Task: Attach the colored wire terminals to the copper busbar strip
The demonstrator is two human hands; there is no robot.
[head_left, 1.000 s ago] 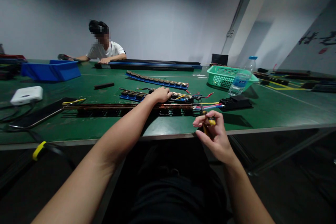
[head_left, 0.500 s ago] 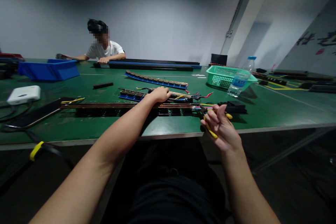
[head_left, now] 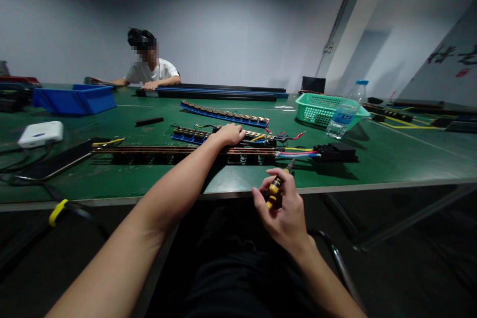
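A person's two bare hands work at a green table (head_left: 391,169). The right hand (head_left: 285,213), at the table's near edge, has its fingers curled around one pair of yellow-and-black pliers (head_left: 275,186), whose dark tip points up and away, just short of the coloured wires (head_left: 298,149) at the right end of one long copper-railed strip (head_left: 149,149). That strip runs crosswise, beyond the right hand and beneath the left wrist. The left hand (head_left: 229,134) lies over the nearer of two shorter blue-based strips (head_left: 186,135); its fingertips are hidden, so whether it grips cannot be told. The second short strip lies farther off. Around them are one green basket (head_left: 315,109), one water bottle (head_left: 340,120), one blue bin (head_left: 74,102), one white box (head_left: 40,134) and, across the table, one co-worker (head_left: 160,72).
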